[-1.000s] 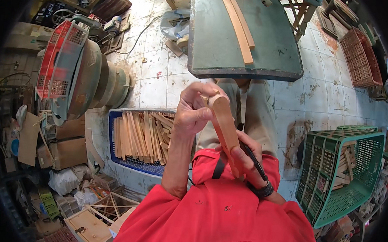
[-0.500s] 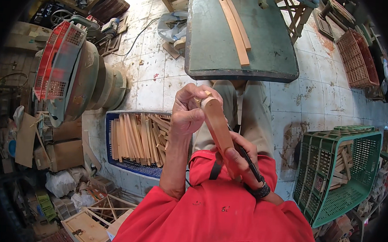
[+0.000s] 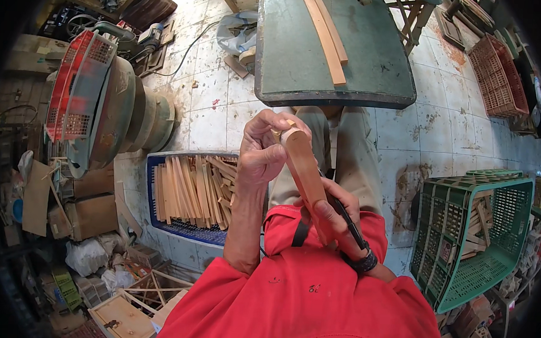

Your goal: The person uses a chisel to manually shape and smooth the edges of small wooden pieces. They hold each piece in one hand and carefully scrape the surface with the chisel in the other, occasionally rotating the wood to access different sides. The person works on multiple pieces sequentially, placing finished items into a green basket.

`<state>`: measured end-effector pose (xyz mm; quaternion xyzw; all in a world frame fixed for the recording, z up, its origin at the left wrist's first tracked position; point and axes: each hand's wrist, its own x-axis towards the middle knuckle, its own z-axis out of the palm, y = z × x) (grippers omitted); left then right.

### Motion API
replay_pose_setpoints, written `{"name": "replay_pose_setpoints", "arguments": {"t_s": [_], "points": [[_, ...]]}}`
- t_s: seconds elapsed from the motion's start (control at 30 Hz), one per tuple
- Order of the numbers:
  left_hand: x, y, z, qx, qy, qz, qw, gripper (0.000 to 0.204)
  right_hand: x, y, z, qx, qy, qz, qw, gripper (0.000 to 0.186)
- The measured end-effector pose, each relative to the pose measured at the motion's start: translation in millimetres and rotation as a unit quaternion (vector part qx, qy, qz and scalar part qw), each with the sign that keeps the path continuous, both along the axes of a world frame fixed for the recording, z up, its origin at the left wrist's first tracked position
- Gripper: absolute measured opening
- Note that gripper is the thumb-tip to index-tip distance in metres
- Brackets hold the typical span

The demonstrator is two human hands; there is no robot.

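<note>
Hidden: right hand (image 3: 340, 224) is covering part of the wooden bar (image 3: 304, 164) at frame centre; a slim black object (image 3: 349, 223), kind unclear, is lying along that hand. Left fingertips are partly disappearing behind the bar's upper end.

Fingers: left hand (image 3: 260, 149) is clamping a small tan scrap (image 3: 289, 123) against that end; right-hand fingers are clamping on the bar lower down.

Containers: blue crate (image 3: 187, 232), left of centre, is holding many wooden strips (image 3: 186, 192); left forearm is overlapping its right side. Green crate (image 3: 433, 239), lower right, is holding wood pieces (image 3: 479, 221).

Materials: bar is showing a smooth face and rounded upper end. Green tabletop (image 3: 380, 58), cut off above, is carrying two curved strips (image 3: 330, 53).
</note>
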<state>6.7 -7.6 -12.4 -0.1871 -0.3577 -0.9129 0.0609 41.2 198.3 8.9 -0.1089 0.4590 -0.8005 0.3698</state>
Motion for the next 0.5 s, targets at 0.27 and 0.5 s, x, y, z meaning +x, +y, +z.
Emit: {"name": "replay_pose_setpoints", "arguments": {"t_s": [0.27, 0.5], "points": [[14.3, 22.4, 28.9, -0.091, -0.136, 0.029, 0.986, 0.103, 1.9, -2.4, 2.1, 0.053, 0.059, -0.066, 0.995, 0.053], [30.0, 27.7, 65.5, -0.213, -0.242, 0.100, 0.941, 0.061, 3.2, -5.0, 3.5, 0.083, 0.110, -0.098, 0.986, 0.040]]}}
